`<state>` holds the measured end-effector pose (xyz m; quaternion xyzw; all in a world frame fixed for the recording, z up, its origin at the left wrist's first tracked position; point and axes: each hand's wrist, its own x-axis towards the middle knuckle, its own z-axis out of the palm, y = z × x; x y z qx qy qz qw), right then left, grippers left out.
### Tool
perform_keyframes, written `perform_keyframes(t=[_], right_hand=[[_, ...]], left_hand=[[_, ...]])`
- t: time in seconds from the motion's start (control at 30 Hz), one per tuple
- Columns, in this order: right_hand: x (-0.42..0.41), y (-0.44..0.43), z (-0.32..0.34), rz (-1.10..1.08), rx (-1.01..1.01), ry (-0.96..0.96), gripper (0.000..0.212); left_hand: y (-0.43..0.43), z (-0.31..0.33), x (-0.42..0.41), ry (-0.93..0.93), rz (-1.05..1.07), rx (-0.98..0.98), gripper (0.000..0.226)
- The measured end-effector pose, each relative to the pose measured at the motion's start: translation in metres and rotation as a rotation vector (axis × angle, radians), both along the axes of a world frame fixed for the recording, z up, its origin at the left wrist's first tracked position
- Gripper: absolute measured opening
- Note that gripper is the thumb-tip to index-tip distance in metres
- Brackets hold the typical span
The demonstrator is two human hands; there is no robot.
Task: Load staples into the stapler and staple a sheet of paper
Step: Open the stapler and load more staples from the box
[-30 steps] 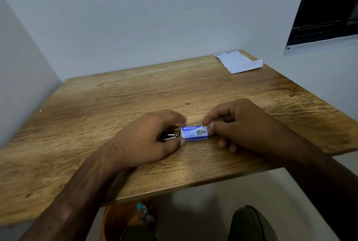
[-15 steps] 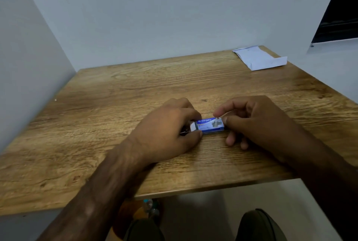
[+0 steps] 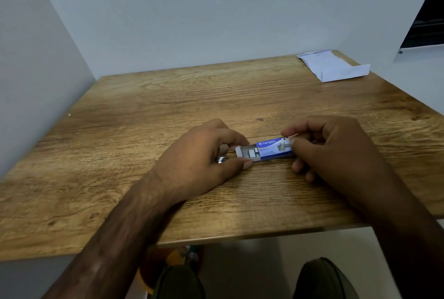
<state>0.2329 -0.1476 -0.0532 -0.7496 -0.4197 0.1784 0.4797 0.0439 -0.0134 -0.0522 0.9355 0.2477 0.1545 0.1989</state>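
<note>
Both hands low over the wooden table (image 3: pixel 144 111), meeting at the staple box (image 3: pixel 274 149). Left hand (image 3: pixel 199 162) curled, thumb and forefinger pinched on the white inner tray (image 3: pixel 245 154) slid out of the box's left end; same hand also closed over a small metal object (image 3: pixel 221 160), only a shiny tip showing under the palm, probably the stapler, too hidden to be sure. Right hand (image 3: pixel 336 152) curled at the box's right end, thumb and forefinger clamped on the blue sleeve, remaining fingers tucked under and touching the table just right of the box. Box lying flat, lengthwise left to right, blue top printed "kangaro". Grey blocks of staples (image 3: pixel 252 153) visible in the exposed part of the tray, just left of the sleeve's edge. Folded white paper (image 3: pixel 334 67) well beyond the box, up and to the right, at the table's far right corner, slightly overhanging the edge. Plain pale walls behind and to the left of the table. Knees in dark trousers (image 3: pixel 322 279) below the table's near edge, with something orange (image 3: pixel 173 258) on the floor beneath, unclear what.
</note>
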Motion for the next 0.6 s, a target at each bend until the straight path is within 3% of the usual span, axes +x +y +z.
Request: perform_keyframes(t=[0.47, 0.6], right_hand=[[-0.0024, -0.0022, -0.0007, 0.005, -0.058, -0.030, 0.025], [-0.0043, 0.0016, 0.0067, 0.013, -0.187, -0.214, 0.021]], left_hand=[[0.0013, -0.0014, -0.0094, -0.006, 0.004, 0.023, 0.033], [0.0013, -0.0020, -0.0092, -0.001, 0.008, 0.031, 0.034]])
